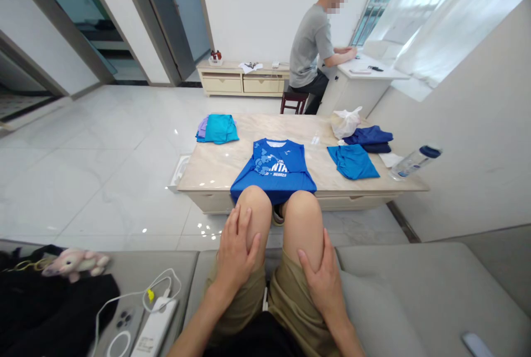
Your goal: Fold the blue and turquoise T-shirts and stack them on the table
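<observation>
My left hand rests on my left thigh just behind the knee, fingers spread and holding nothing. On the other thigh lies my right hand, also open, its thumb apart from the fingers. In front of my knees a blue sleeveless jersey with white lettering is spread on the marble-topped coffee table, its lower edge hanging over the near side. Folded teal clothing sits at the table's left, partly over a purple piece. A folded blue garment lies to the right of the jersey.
Farther right are dark blue folded clothes, a white plastic bag and a clear water bottle. On the sofa beside me lie a phone, a white power bank and a plush toy. A person sits at a white desk beyond.
</observation>
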The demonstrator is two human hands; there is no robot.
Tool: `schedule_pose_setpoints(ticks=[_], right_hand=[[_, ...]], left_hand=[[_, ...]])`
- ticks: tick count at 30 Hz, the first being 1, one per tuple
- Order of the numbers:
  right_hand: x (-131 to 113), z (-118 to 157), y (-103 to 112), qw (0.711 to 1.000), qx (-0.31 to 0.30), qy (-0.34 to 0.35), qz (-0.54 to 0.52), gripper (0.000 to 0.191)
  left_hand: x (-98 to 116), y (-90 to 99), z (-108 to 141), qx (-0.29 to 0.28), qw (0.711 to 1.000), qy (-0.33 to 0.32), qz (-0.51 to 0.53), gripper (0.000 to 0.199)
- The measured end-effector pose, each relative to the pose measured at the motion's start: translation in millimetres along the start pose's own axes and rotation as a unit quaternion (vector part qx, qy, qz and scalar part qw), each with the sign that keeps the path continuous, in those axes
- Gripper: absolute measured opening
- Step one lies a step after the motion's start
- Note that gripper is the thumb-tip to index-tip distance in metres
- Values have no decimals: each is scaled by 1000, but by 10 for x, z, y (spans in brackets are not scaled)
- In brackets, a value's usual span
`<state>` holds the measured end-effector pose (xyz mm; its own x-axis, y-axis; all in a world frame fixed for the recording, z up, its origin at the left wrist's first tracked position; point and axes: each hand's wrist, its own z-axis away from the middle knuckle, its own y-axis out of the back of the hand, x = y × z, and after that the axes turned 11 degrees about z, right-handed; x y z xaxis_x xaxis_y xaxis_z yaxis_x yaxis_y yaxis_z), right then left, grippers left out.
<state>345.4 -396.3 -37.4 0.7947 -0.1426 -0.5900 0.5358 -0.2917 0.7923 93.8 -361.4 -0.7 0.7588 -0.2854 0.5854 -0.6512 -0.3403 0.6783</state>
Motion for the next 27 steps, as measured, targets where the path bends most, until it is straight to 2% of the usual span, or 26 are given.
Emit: schedule_pose_setpoints(ticks=[4, 9, 14, 17, 23, 27], right_hand=[[-30, -68, -98, 999, 4, -25, 32, 99], [-44, -70, -168, 999, 17, -1, 37, 98], [-34, -36, -170, 999, 15, 2, 40, 96], [-20, -47, -183, 999, 19, 2, 35, 95], [-72, -74, -150, 1000, 25, 18, 1, 93], [-188, 45, -123, 997, 28, 67, -15, 86]], left_hand=[[50, -34, -58, 3, 1000, 7, -21, 72], [53, -73, -124, 12, 1000, -8, -20, 75], [18, -120, -63, 49, 998, 21, -27, 90], [-28, -142, -39, 41, 997, 27, -52, 95], [-106, -88, -83, 24, 998, 22, -47, 89], [-114, -58, -44, 24, 999, 11, -31, 86]])
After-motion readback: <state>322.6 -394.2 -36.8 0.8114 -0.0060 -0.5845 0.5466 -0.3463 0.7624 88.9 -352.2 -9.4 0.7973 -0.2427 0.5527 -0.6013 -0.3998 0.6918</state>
